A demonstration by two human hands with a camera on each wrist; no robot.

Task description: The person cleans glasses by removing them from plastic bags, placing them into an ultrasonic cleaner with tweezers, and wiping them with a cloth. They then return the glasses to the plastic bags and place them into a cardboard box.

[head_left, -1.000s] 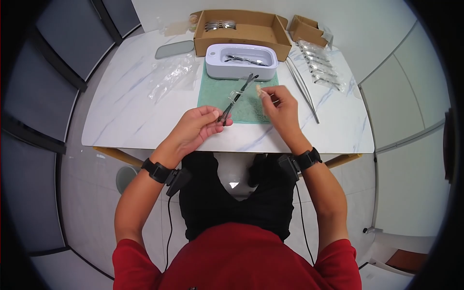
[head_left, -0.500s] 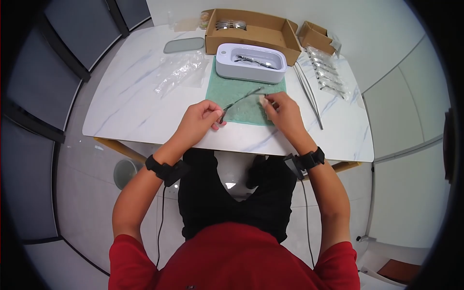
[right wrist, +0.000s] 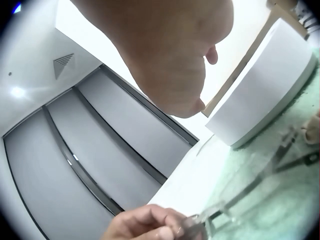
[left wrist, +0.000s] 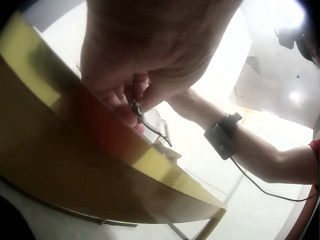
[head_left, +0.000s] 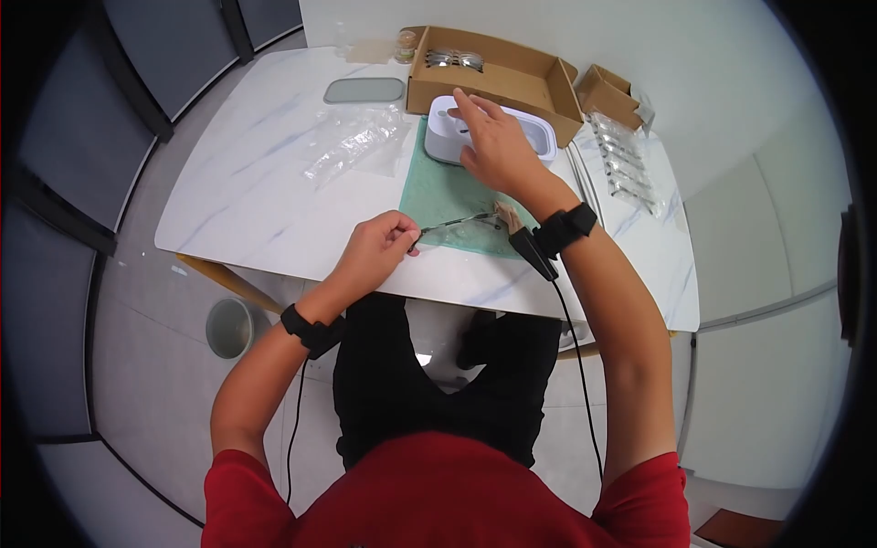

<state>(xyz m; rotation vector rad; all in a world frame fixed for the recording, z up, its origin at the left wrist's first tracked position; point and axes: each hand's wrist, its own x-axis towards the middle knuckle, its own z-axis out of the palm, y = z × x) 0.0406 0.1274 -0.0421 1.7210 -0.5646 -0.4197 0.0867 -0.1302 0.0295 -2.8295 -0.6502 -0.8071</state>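
I see the right hand [head_left: 498, 151], fingers extended, has gone from beside the glasses [head_left: 457, 221] to above the white basin [head_left: 442, 144], so only the left hand [head_left: 376, 248] steadies them, pinching one end rightward of itself.

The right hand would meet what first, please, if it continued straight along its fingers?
The right hand would probably meet the open, rectangular brown cardboard box, though depth is unclear from above.

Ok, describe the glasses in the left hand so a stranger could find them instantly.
On the white table, look for the green cloth in front of the white tub. By its near edge, the left hand pinches slim, dark glasses. Unlike the pairs in the cardboard box, these are held in a hand.
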